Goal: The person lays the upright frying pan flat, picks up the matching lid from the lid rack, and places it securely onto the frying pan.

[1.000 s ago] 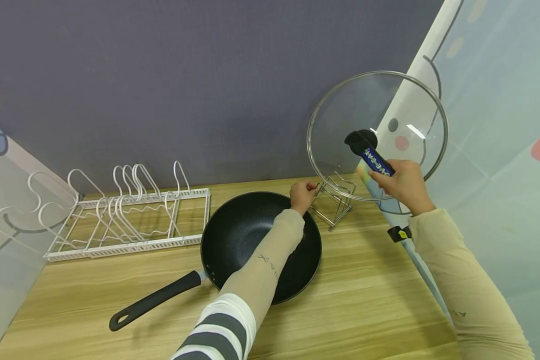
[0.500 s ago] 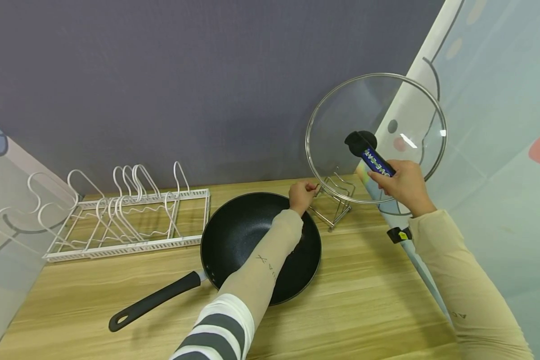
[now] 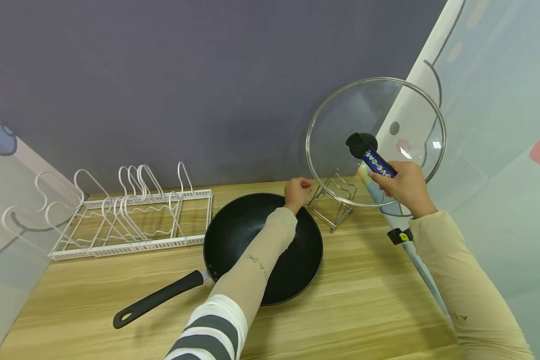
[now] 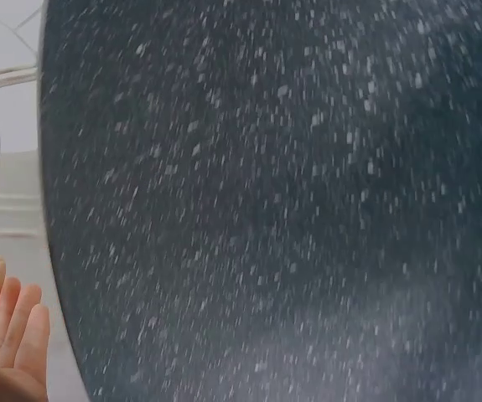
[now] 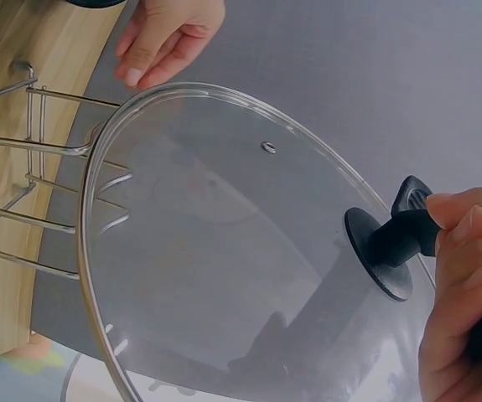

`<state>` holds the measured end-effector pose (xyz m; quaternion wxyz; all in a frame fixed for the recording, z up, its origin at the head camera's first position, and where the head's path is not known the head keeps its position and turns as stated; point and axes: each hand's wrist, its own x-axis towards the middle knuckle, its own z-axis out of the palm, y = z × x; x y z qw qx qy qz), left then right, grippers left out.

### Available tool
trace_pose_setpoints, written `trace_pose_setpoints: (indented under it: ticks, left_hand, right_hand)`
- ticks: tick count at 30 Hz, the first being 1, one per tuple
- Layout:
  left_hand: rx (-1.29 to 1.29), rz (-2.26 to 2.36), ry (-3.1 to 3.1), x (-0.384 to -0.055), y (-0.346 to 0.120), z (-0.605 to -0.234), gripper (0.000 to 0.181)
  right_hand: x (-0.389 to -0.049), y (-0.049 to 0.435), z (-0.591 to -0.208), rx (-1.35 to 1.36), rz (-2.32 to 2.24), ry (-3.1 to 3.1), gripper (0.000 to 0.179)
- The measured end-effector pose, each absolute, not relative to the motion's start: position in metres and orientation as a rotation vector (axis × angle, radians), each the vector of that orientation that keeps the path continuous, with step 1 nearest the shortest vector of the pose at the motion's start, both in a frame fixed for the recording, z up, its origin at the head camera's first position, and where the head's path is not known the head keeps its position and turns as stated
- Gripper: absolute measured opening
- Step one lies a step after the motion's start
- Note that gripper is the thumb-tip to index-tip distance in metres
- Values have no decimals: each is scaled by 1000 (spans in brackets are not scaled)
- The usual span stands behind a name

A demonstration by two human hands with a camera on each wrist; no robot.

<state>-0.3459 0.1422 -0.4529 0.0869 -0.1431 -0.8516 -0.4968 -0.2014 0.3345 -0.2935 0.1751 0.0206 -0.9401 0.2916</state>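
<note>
My right hand (image 3: 407, 185) grips the black handle (image 3: 378, 162) of a large round glass lid (image 3: 342, 115) with a metal rim. The lid is tilted up at the back right, its lower edge at a small metal wire rack (image 3: 337, 220); whether it bears on the wires I cannot tell. Just left of that rack, my left hand (image 3: 297, 192) hovers over the far rim of a black wok (image 3: 238, 235). Nothing is in its loosely bent fingers (image 4: 33, 335). In the right wrist view, the left hand (image 5: 173, 38) is close to the lid's rim.
A long white rack (image 3: 130, 245) with several curved hoops stands on the wooden table (image 3: 360, 300) at the left. The wok's black handle (image 3: 157, 299) points to the front left. A grey wall (image 3: 207, 90) closes the back, and a patterned wall (image 3: 490, 200) runs along the right.
My left hand has let go of the small wire rack and moved slightly left. The lid has tipped down a little, still held in my right hand.
</note>
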Motion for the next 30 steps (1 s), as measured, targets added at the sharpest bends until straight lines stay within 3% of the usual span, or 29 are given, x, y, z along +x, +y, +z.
trace_pose_setpoints:
  ticks: [30]
  left_hand:
    - [-482,-1469,-2580,-326,49,-417,16]
  right_hand:
    - [-200,326,-295,5,987,-2687,41]
